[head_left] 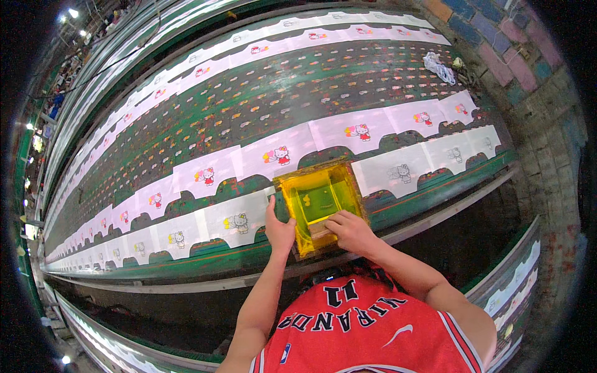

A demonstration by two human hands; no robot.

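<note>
Yellow mesh screen frame [347, 207] sat in front of you, laid over the near row of white fabric pieces [255, 206], its near end by the edge of the green surface [217, 258]. Clock positions from the frame.

Your left hand [280, 229] was at 8 o'clock, on the frame's left rim; thumb spread away from the fingers, thumb toward the mesh, fingers along the outer side. Could not tell if it gripped or only steadied the rim.

Your right hand [349, 232] was at 5 o'clock, fingers bent, pinching a tan squeegee block [318, 230] against the mesh, inside the frame at 6 o'clock. A pale line crossed the yellow just above the block.

Near-row pieces ran out at 9 and 2 o'clock, with grey-outlined cat figures, some with yellow patches. Second row of pieces [238, 165] curved past from 10 to 2 o'clock, figures in red, pink and yellow. Speckled dark band at 12, more printed rows beyond it. Crumpled whitish bundle [439, 68] lay at 1 o'clock, near the paved floor [497, 62]. Your red jersey [367, 329] filled 6 o'clock.
</note>
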